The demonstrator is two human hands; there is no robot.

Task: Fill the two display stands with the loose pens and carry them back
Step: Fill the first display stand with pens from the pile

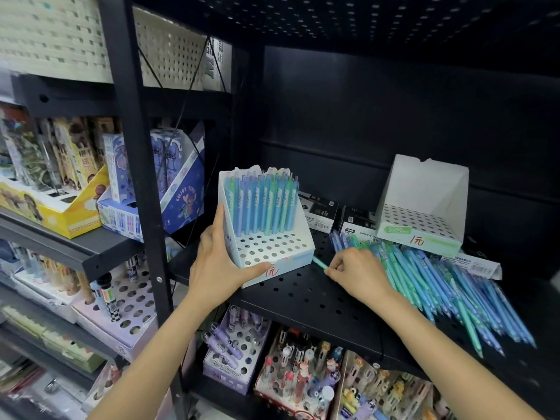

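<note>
The right hand [354, 269] pinches a teal pen [319, 263] off the shelf's loose pile [448, 286] while the left hand [218, 262] grips the half-filled display stand [272, 234], which could tip if jostled.

A black perforated shelf [303, 295] carries small black boxes [321, 212] with barcode labels against its dark back panel. On the left-hand rack, a yellow display box [60, 213] stands beside a blue cartoon-printed one [178, 201]. Below, purple [233, 353] and white [127, 310] holed stands hold character pens.
</note>
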